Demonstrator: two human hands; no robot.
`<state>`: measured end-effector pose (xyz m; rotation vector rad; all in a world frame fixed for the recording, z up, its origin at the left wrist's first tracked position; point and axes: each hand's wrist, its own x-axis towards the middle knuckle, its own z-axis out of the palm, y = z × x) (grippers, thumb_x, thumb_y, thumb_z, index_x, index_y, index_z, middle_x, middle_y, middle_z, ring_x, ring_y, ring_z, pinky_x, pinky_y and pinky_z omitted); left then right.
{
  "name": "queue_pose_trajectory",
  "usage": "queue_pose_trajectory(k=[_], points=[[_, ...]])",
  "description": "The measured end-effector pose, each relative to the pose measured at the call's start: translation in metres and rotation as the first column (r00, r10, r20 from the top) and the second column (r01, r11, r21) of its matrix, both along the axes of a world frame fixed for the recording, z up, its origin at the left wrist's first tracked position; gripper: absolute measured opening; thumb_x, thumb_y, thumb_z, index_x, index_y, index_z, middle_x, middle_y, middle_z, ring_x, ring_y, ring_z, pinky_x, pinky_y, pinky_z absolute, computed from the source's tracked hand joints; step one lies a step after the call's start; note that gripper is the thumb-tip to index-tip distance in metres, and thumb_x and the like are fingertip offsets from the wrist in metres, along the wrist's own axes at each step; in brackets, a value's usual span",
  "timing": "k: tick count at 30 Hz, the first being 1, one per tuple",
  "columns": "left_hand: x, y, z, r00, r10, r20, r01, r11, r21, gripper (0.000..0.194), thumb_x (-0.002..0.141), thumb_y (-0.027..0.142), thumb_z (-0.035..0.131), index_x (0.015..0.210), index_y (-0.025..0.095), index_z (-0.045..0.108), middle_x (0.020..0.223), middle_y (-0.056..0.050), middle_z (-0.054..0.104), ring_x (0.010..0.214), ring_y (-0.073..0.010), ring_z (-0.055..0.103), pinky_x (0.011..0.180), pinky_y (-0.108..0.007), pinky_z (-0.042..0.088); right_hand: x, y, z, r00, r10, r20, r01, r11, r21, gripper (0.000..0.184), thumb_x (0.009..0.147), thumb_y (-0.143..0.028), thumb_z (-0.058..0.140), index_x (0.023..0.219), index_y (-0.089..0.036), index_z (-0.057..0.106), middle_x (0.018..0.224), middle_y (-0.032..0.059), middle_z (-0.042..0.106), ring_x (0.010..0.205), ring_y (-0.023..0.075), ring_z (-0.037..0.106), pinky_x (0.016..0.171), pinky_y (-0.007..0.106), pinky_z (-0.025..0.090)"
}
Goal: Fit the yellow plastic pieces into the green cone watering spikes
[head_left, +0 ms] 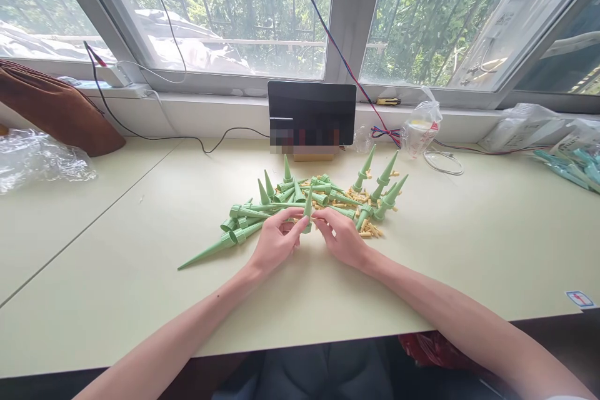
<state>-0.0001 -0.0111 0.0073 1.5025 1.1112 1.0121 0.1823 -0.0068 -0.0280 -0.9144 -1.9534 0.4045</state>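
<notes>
Item: green spike [308,205], one, point up, above the counter [422,300], in front of the pile and between your two hands. Your left hand [279,239] is closed around its lower part, thumb to the near side. Your right hand [341,239] is just beside it, fingertips brought close together at its collar; whether they grip a small piece, you cannot tell at this size.

Handling, as judged: looks like moulded plastic, so expect it light, stiff and rather smooth. Best hold: the ribbed collar or wide base; the tapered tip would give your fingers little purchase and may bend.

Adjacent stock: loose green spikes [248,220], heaped and lying every way, likely to roll when nudged; tan pegs [371,231], small, seemingly rigid, best pinched by the ends; standing spikes [387,175] at right, top-heavy by appearance, best lifted by the collar.
</notes>
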Motion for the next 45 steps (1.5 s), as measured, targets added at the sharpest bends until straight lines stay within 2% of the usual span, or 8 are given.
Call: queue_pose_trajectory(k=[7,14,19,24,28,37,45], points=[[0.000,0.000,0.003,0.999,0.041,0.002,-0.041,0.999,0.000,0.028,0.084,0.043,0.068,0.096,0.017,0.067,0.051,0.004,0.050,0.045,-0.0098,0.046,0.044,-0.021,0.039,-0.001,-0.001,0.003,1.000,-0.017,0.015,0.017,1.000,-0.025,0.014,0.099,-0.027,0.048,0.104,-0.020,0.059,0.085,0.0045,0.061,0.072,0.0155,0.058,0.062,0.027,0.052],[-0.002,0.002,0.005,0.993,0.117,0.015,-0.116,0.992,-0.058,0.025,0.085,0.043,0.067,0.087,0.018,0.064,0.051,0.005,0.050,0.043,-0.0077,0.042,0.044,-0.020,0.037,-0.001,-0.003,0.006,0.999,0.010,0.046,-0.008,0.999,-0.046,0.017,0.097,-0.031,0.054,0.110,-0.021,0.057,0.100,0.0067,0.061,0.073,0.0138,0.062,0.060,0.026,0.054],[-0.002,0.002,0.006,0.994,0.105,0.012,-0.104,0.992,-0.065,0.025,0.085,0.043,0.065,0.086,0.018,0.064,0.051,0.005,0.049,0.043,-0.0087,0.043,0.045,-0.022,0.037,-0.001,-0.002,0.004,0.998,0.006,0.068,-0.007,1.000,0.013,0.016,0.098,-0.030,0.052,0.110,-0.021,0.058,0.103,0.0080,0.062,0.077,0.0146,0.063,0.063,0.027,0.054],[-0.002,0.001,0.007,0.996,0.084,-0.003,-0.084,0.993,-0.081,0.026,0.084,0.045,0.065,0.082,0.018,0.063,0.050,0.005,0.048,0.043,-0.0090,0.043,0.045,-0.022,0.037,0.001,-0.001,0.007,0.987,-0.006,0.160,-0.017,0.989,0.147,0.013,0.099,-0.026,0.050,0.107,-0.020,0.058,0.099,0.0085,0.065,0.073,0.0149,0.062,0.058,0.025,0.048],[-0.002,0.001,0.008,0.998,0.070,-0.006,-0.070,0.994,-0.086,0.028,0.083,0.046,0.067,0.082,0.018,0.063,0.053,0.005,0.049,0.044,-0.0089,0.042,0.042,-0.021,0.037,0.002,-0.002,0.011,0.978,-0.017,0.206,-0.026,0.979,0.201,0.012,0.099,-0.025,0.049,0.104,-0.019,0.058,0.093,0.0083,0.066,0.073,0.0161,0.061,0.058,0.026,0.044],[0.000,-0.003,0.011,0.999,0.024,-0.028,-0.026,0.996,-0.088,0.029,0.082,0.045,0.067,0.086,0.017,0.063,0.058,0.002,0.054,0.045,-0.0090,0.045,0.041,-0.020,0.038,0.002,-0.002,0.008,0.978,-0.028,0.207,-0.008,0.985,0.174,0.020,0.101,-0.026,0.043,0.089,-0.019,0.058,0.078,0.0048,0.060,0.067,0.0153,0.054,0.058,0.026,0.040],[-0.002,-0.002,0.007,0.998,-0.055,-0.036,0.055,0.998,-0.002,0.028,0.083,0.043,0.066,0.092,0.017,0.068,0.072,-0.002,0.061,0.050,-0.0100,0.051,0.044,-0.021,0.044,0.002,-0.001,0.006,0.983,-0.028,0.180,0.007,0.993,0.117,0.028,0.101,-0.023,0.040,0.076,-0.020,0.051,0.070,0.0020,0.055,0.061,0.0138,0.047,0.057,0.026,0.038]])
